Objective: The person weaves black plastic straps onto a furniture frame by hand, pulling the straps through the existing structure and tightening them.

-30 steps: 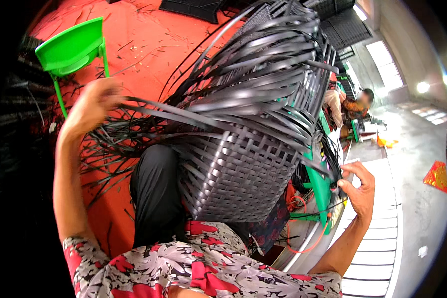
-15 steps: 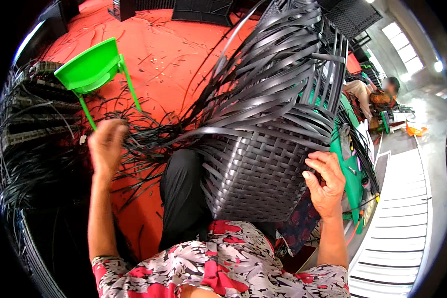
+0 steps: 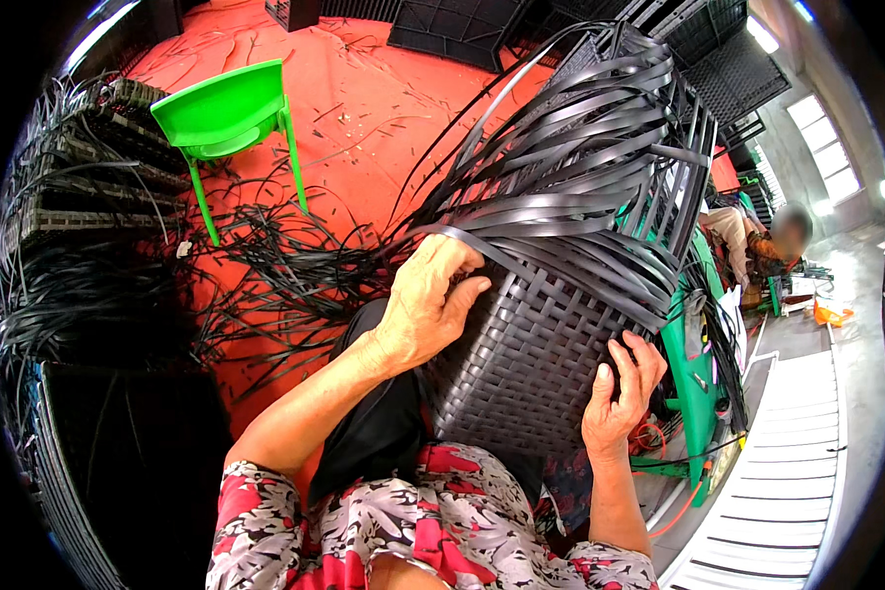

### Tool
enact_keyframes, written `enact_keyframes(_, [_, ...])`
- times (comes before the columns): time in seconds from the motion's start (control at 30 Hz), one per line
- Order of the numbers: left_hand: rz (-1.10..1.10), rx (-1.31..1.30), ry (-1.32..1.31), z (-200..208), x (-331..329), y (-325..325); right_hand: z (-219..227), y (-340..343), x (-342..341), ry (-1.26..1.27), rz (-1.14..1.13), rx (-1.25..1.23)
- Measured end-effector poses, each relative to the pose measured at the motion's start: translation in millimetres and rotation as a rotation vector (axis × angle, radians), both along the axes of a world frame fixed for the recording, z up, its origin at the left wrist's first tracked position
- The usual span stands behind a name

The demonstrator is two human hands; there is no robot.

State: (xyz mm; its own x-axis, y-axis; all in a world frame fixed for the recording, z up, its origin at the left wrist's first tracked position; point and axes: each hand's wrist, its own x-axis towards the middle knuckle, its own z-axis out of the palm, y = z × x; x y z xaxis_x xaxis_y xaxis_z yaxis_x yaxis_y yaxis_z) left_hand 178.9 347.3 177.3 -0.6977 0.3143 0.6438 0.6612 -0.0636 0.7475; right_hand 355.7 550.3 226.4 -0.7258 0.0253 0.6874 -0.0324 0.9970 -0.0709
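Observation:
A black woven piece [image 3: 536, 344] of flat plastic strips stands tilted in front of me, its lower part tightly braided. Many loose black strips [image 3: 570, 177] fan out over its upper part and trail to the left. My left hand [image 3: 428, 300] is closed at the weave's upper left edge, with a black plastic strip [image 3: 477, 245] running by its curled fingers; the fingertips are partly hidden. On the weave's right edge rests my right hand [image 3: 621, 398], fingers bent and the thumb apart from them.
A green chair [image 3: 221, 113] stands on the red floor covering [image 3: 364, 88], near heaps of strip ends [image 3: 295, 256]. Stacked woven pieces [image 3: 98, 177] fill the left side. A green frame [image 3: 693, 383] and a white slatted panel [image 3: 767, 472] lie right; another person [image 3: 757, 241] sits beyond.
My left hand has moved right from near the green chair to the weave's left edge and closed on a strip. My right hand has slid slightly down along the right edge. The view has shifted.

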Motion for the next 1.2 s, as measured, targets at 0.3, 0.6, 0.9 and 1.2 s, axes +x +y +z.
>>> enact_keyframes(0.3, [0.234, -0.205, 0.617, -23.9, -19.6, -5.4, -2.0, -1.7, 2.0, -0.026, -0.014, 0.047])
enact_keyframes(0.6, [0.198, -0.106, 0.556, 9.3, 4.3, -22.5, 3.8, -2.0, -1.0, -0.073, -0.018, 0.002])
enact_keyframes(0.9, [0.307, -0.357, 0.757, 23.5, -14.8, -3.4, 6.6, -11.6, -7.3, -0.014, -0.092, -0.087])
enact_keyframes(1.2, [0.252, -0.430, 0.491, -0.7, 6.5, -23.7, -2.7, -3.3, 5.7, 0.070, 0.072, -0.213])
